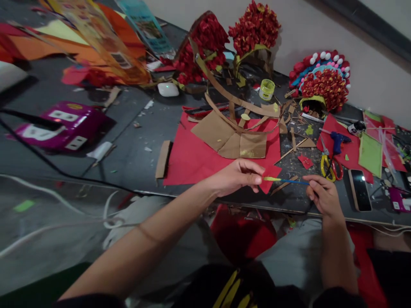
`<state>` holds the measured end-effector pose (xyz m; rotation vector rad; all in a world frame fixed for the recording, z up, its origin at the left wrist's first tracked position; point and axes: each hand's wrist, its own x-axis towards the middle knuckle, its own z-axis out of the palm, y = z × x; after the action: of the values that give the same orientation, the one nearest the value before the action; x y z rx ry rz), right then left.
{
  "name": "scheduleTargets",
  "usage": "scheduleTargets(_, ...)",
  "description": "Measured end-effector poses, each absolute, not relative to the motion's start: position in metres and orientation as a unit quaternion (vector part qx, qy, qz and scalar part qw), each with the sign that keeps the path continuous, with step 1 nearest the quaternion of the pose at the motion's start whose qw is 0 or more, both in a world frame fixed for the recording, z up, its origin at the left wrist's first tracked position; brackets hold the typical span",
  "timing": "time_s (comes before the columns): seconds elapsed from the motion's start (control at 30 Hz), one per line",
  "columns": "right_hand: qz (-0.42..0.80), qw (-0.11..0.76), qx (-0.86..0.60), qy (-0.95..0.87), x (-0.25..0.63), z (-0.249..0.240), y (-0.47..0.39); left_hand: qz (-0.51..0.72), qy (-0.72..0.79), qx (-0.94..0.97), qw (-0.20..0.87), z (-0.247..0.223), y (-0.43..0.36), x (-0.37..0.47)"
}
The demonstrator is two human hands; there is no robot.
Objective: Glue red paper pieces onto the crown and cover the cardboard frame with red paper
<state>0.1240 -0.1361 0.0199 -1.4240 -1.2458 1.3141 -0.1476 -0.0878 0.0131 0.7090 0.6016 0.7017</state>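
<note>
My left hand [242, 175] pinches a small piece of red paper [267, 186] between thumb and fingers. In my right hand [322, 193] is a thin blue paintbrush [293, 182], its yellow-coated end lying over the red paper close to my left fingertips. Both hands are above the table's front edge. Just beyond them a folded brown cardboard piece [229, 134] with curved strips rests on a large red sheet [183, 158]. Farther back stands an open jar of yellow paint [266, 90].
Scissors [325, 164], a blue glue gun [338, 141] and a phone [360, 190] lie on the right. Headdress-like pieces with red petals [255, 25] stand against the wall. A purple power strip [64, 124] with a black cable is at left; cardboard scraps litter the table.
</note>
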Motion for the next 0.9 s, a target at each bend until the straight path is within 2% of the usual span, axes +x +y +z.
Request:
scheduleTargets(0.23,0.493,0.379,-0.571,-0.536,0.127,0.022,-0.137,0.336,0.309,0.371,0.809,0.014,-0.088,-0.146)
scheduleTargets(0.63,0.409,0.372,-0.555,-0.621,0.121,0.037,-0.143,0.390,0.390,0.454,0.700,0.005,-0.091,-0.142)
scheduleTargets(0.9,0.456,0.385,-0.582,-0.552,0.128,0.032,-0.140,0.391,0.376,0.434,0.719,0.011,-0.094,-0.141)
